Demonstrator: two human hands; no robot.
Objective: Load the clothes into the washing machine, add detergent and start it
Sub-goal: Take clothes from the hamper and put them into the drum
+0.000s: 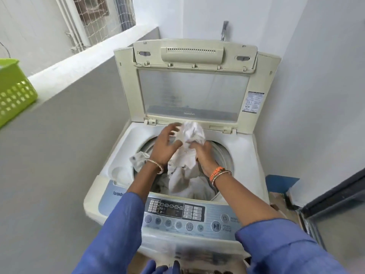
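Observation:
A top-loading washing machine (250, 161) stands in front of me with its lid (193, 91) raised upright. Both my hands are over the drum opening. My right hand (203, 153) grips a bunched white cloth (191, 133) that trails down into the drum. My left hand (167, 143) hovers beside the cloth with its fingers spread, blurred. More white laundry (189, 186) lies in the drum, and a patterned piece (138, 158) hangs over the drum's left rim. The control panel (177, 212) with its start/pause button (215, 226) is at the near edge.
A green plastic basket (13, 89) sits on the ledge at the left. A grey wall runs along the left side. A tap (224, 29) sticks out of the wall behind the machine. A dark door frame (335, 194) is at the right.

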